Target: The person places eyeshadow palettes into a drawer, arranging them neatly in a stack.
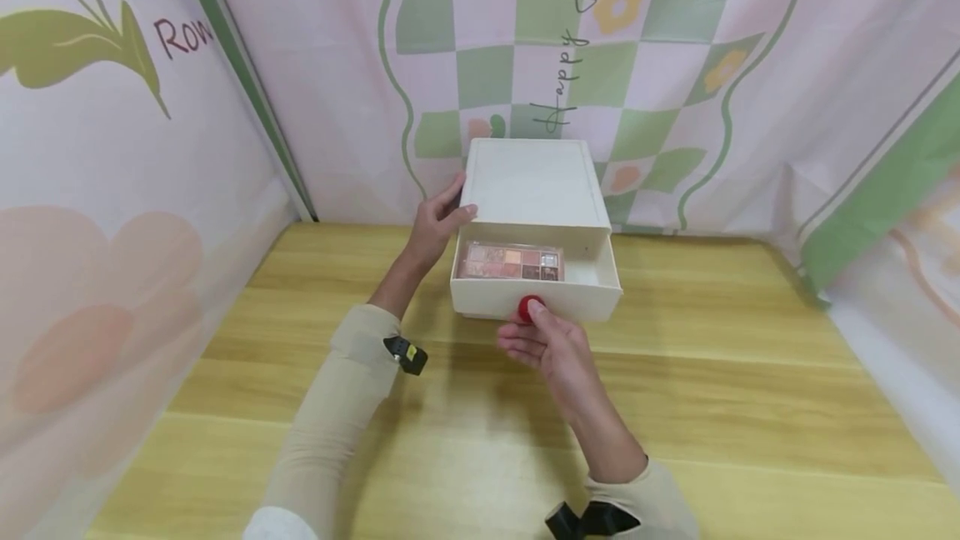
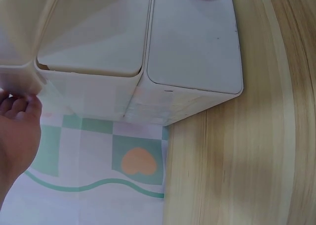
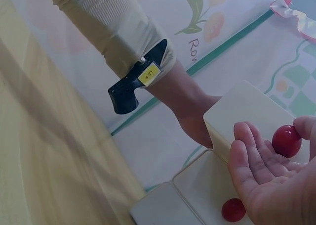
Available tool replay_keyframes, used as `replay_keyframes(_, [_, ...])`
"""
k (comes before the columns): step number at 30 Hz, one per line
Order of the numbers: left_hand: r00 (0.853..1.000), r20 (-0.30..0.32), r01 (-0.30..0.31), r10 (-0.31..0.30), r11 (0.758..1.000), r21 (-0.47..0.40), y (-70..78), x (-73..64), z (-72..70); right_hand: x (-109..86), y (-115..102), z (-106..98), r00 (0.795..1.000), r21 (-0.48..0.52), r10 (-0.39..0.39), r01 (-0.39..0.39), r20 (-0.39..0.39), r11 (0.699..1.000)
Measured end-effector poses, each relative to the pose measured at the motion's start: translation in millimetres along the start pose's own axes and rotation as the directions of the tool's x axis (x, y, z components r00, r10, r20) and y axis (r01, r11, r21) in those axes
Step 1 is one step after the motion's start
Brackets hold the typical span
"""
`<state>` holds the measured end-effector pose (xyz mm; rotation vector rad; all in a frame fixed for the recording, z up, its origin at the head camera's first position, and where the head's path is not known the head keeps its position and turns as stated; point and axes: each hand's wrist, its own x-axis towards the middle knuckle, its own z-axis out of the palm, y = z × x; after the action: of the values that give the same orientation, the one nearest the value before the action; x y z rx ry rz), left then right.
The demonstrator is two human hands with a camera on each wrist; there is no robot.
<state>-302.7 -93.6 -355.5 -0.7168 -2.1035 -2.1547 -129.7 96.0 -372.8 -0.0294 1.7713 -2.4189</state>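
Observation:
A white drawer cabinet (image 1: 536, 177) stands on the table, its top drawer (image 1: 581, 300) pulled partway out. Inside the drawer, toward its left side, lies a makeup palette (image 1: 513, 263) with pink, peach and brown pans under a clear lid. My right hand (image 1: 555, 348) pinches the round red knob (image 3: 285, 142) on the drawer front between thumb and forefinger, the other fingers loosely bent below. Against the cabinet's upper left side rests my left hand (image 1: 435, 227), thumb at the top front edge. In the left wrist view its fingertips touch the white side.
Below the pulled drawer, lower drawer fronts (image 2: 98, 32) stay flush, one with another red knob (image 3: 233, 210). The wood-grain table (image 1: 712, 373) spreads around the cabinet. Close behind hangs a checked curtain (image 1: 555, 48); another printed curtain (image 1: 97, 190) hangs at left.

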Motion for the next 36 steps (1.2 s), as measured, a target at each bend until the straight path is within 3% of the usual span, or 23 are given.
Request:
replay_keyframes(21, [1.0, 0.007, -0.006, 0.006, 1.0, 0.008, -4.1, -1.5, 2.1, 45.2, -6, -8, 0.996, -0.002, 0.025, -0.026, -0.086, 1.0])
replay_keyframes(36, [1.0, 0.003, 0.028, -0.028, 0.999, 0.02, -5.0, -1.6, 0.4, 76.4, -8, -12, 0.996, -0.07, 0.007, -0.013, -0.084, 0.997])
